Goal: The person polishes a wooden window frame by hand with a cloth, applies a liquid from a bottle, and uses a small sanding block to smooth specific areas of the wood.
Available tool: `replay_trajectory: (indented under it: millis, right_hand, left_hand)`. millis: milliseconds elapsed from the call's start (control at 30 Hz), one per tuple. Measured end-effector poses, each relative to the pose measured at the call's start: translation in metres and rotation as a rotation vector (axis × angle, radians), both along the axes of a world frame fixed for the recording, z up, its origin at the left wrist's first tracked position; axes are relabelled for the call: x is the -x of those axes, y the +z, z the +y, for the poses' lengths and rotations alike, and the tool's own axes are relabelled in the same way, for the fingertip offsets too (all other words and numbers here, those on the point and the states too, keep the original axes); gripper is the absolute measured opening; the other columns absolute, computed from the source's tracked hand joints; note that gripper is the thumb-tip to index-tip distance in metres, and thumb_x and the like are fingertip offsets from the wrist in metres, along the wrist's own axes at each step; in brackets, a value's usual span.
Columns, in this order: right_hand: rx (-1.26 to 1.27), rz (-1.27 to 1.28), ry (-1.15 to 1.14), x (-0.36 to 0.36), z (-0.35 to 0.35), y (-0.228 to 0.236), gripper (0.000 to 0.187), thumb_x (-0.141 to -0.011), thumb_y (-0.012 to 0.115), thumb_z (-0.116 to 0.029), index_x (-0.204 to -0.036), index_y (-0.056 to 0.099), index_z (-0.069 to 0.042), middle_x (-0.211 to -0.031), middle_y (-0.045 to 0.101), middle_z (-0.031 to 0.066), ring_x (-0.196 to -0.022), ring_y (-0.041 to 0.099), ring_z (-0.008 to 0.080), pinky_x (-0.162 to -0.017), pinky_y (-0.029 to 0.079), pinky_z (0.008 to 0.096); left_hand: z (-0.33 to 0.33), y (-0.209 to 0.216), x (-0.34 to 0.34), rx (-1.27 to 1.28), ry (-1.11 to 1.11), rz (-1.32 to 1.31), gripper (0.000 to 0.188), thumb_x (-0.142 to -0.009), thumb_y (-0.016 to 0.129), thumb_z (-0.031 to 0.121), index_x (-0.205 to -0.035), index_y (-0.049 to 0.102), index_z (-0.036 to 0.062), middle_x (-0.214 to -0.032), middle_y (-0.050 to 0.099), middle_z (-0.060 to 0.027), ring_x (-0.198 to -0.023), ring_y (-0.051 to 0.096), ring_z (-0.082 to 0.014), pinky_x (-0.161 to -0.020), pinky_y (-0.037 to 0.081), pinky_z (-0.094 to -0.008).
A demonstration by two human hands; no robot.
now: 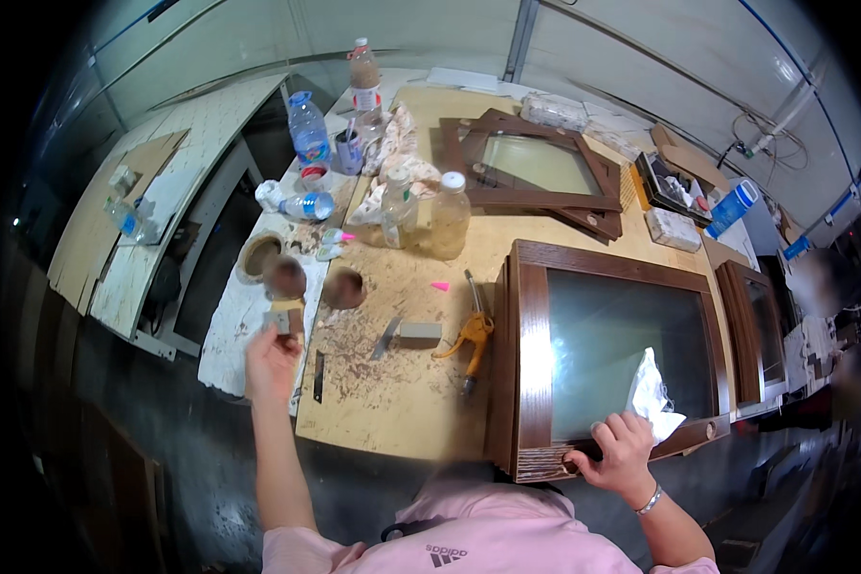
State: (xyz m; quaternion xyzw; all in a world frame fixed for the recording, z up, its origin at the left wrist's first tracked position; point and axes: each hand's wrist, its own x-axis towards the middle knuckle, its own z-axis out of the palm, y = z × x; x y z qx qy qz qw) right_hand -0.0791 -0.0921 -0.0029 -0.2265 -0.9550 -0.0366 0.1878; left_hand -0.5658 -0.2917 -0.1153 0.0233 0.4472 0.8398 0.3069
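Note:
My left hand [272, 362] is over the left edge of the work table, its fingers closed on a small grey-and-brown sanding block [279, 322]. My right hand [625, 452] rests at the near edge of a dark brown wooden-framed glass door [534, 383], which tops a stack. A white cloth [650, 390] pokes up from its closed fingers and lies over the glass, while the thumb touches the lower rail. Between the hands lie another grey block [420, 334], a thin grey scraper blade [386, 339] and an orange air blow gun [473, 335].
Brown round containers [344, 287] and a cloudy plastic bottle [450, 220] stand farther back, among other bottles. More wooden frames [536, 167] are stacked at the far side. Another framed door [751, 325] leans at the right. A white side table [177, 201] stands left.

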Motion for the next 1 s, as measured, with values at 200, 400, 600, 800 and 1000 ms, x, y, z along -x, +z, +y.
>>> replay_trajectory:
  millis: [200, 400, 600, 800, 1000]
  right_hand:
    - [0.042, -0.014, 0.007, -0.001, 0.002, 0.0, 0.048, -0.079, 0.072, -0.055, -0.074, 0.056, -0.01, -0.07, 0.047, 0.0055, -0.065, 0.049, 0.0252, -0.059, 0.034, 0.0396]
    - [0.053, 0.016, 0.005, -0.002, 0.003, 0.001, 0.049, -0.077, 0.074, -0.056, -0.073, 0.055, -0.01, -0.068, 0.046, 0.0038, -0.061, 0.049, 0.0221, -0.055, 0.033, 0.0365]
    - [0.059, 0.05, 0.015, -0.004, 0.006, 0.002, 0.05, -0.079, 0.072, -0.055, -0.068, 0.051, -0.011, -0.066, 0.044, 0.0035, -0.058, 0.048, 0.0206, -0.051, 0.033, 0.0344]
    - [0.061, 0.085, 0.036, 0.001, 0.006, 0.003, 0.051, -0.079, 0.073, -0.055, -0.066, 0.05, -0.011, -0.065, 0.044, 0.0026, -0.057, 0.047, 0.019, -0.049, 0.032, 0.0327]
    - [0.08, 0.08, 0.003, -0.005, 0.009, 0.003, 0.051, -0.079, 0.074, -0.054, -0.066, 0.049, -0.011, -0.065, 0.044, 0.002, -0.057, 0.047, 0.0185, -0.049, 0.032, 0.0321]
  left_hand:
    - [0.084, 0.042, -0.077, -0.138, -0.246, -0.08, 0.015, -0.096, 0.061, 0.014, -0.108, 0.062, 0.0049, -0.091, 0.066, -0.0063, -0.069, 0.059, -0.0154, -0.064, 0.053, -0.031]
    - [0.16, 0.06, -0.139, 0.261, -0.206, 0.999, 0.035, -0.084, 0.073, -0.002, -0.117, 0.062, -0.0038, -0.103, 0.069, -0.0116, -0.09, 0.068, -0.0184, -0.079, 0.056, -0.0301]
    - [0.197, 0.072, -0.163, 0.223, -0.294, 1.225, 0.036, -0.079, 0.076, 0.0, -0.113, 0.063, -0.0031, -0.101, 0.069, -0.0148, -0.085, 0.069, -0.0246, -0.077, 0.056, -0.0336]
    - [0.245, 0.061, -0.147, 0.302, -0.118, 1.349, 0.034, -0.079, 0.075, 0.001, -0.111, 0.063, -0.004, -0.097, 0.067, -0.0172, -0.082, 0.067, -0.0311, -0.072, 0.054, -0.0367]
    - [0.243, 0.069, -0.164, 0.279, -0.199, 1.31, 0.034, -0.079, 0.074, 0.001, -0.11, 0.063, -0.006, -0.097, 0.067, -0.0175, -0.084, 0.068, -0.0293, -0.073, 0.054, -0.0369]
